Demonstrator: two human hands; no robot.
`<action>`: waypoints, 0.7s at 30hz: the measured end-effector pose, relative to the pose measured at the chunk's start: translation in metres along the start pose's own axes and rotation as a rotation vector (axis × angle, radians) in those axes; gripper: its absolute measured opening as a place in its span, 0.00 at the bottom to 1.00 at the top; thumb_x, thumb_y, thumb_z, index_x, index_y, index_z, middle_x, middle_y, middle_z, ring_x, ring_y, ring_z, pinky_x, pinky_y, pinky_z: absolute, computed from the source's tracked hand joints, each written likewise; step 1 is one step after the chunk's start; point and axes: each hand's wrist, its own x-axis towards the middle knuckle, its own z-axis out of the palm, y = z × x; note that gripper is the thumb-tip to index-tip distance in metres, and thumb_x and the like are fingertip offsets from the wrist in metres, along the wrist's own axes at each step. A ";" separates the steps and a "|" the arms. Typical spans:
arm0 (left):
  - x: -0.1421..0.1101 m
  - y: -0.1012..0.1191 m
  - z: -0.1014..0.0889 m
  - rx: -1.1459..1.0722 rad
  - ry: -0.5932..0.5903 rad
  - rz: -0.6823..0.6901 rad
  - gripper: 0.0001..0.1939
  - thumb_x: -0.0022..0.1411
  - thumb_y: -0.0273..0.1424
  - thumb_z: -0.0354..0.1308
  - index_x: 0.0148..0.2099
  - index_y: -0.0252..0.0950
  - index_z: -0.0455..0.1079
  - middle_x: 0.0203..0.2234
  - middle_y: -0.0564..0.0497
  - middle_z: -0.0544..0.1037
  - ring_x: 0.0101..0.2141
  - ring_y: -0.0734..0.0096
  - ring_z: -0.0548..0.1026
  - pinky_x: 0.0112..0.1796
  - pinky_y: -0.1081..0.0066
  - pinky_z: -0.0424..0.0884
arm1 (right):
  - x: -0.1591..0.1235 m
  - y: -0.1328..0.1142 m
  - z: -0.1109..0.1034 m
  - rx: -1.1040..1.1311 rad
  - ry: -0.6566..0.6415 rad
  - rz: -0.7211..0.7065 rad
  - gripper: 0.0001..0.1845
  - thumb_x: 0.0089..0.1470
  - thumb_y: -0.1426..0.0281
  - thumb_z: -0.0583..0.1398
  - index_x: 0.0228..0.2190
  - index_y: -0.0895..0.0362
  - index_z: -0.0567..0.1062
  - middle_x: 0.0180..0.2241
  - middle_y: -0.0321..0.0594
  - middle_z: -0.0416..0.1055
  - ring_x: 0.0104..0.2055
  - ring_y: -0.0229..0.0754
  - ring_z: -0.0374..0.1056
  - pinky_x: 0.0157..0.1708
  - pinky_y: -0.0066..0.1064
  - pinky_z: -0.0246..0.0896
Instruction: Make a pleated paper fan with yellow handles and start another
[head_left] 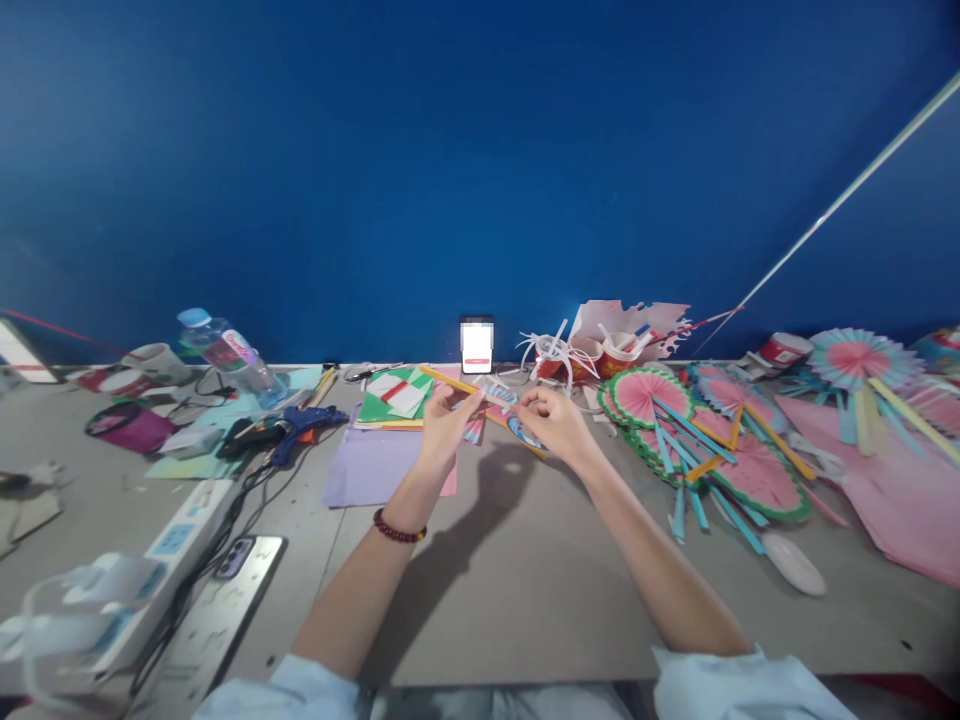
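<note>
In front of me, above the table, my left hand (442,425) and my right hand (556,420) are both closed on a small pleated paper fan (497,394). Its folds look white and light blue, with pink strips lower down. Yellow sticks (448,380) extend from it to the upper left and the lower right. My left fingers pinch its left side and my right fingers its right side. Part of the fan is hidden behind my fingers. Green and white paper sheets (382,402) lie beside my left hand, over a lilac sheet (360,465).
Watermelon-patterned fans (757,470) lie at right, near a white oval object (793,563). Cups with paper strips (619,352) and a lit phone (477,345) stand by the blue wall. Left are a glue gun (300,430), a bottle (232,352), a power strip (184,540) and another phone (225,600).
</note>
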 end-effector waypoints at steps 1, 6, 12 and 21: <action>0.001 0.000 0.000 -0.005 0.003 -0.003 0.19 0.39 0.39 0.73 0.30 0.33 0.73 0.24 0.52 0.78 0.27 0.68 0.78 0.32 0.70 0.74 | 0.000 0.000 0.000 0.005 -0.001 0.000 0.12 0.47 0.58 0.59 0.24 0.54 0.68 0.14 0.28 0.62 0.17 0.33 0.53 0.20 0.26 0.47; 0.002 0.000 -0.001 -0.030 -0.005 -0.015 0.18 0.38 0.37 0.73 0.30 0.33 0.73 0.23 0.53 0.77 0.27 0.71 0.78 0.31 0.73 0.73 | 0.001 0.002 -0.001 0.033 -0.011 -0.006 0.11 0.47 0.59 0.60 0.25 0.54 0.68 0.15 0.27 0.62 0.17 0.33 0.54 0.20 0.26 0.47; 0.001 0.001 -0.001 -0.043 0.000 -0.013 0.19 0.39 0.38 0.73 0.31 0.33 0.73 0.24 0.52 0.78 0.26 0.71 0.77 0.33 0.71 0.75 | 0.000 0.001 -0.002 0.051 -0.027 0.004 0.11 0.47 0.60 0.60 0.26 0.55 0.68 0.15 0.27 0.63 0.17 0.32 0.54 0.20 0.26 0.48; 0.001 0.001 0.000 -0.080 0.025 -0.044 0.20 0.36 0.39 0.74 0.30 0.33 0.72 0.24 0.52 0.78 0.26 0.71 0.78 0.37 0.68 0.76 | -0.001 -0.002 -0.002 0.065 -0.038 -0.002 0.11 0.47 0.60 0.60 0.26 0.55 0.69 0.16 0.29 0.64 0.18 0.33 0.55 0.20 0.26 0.48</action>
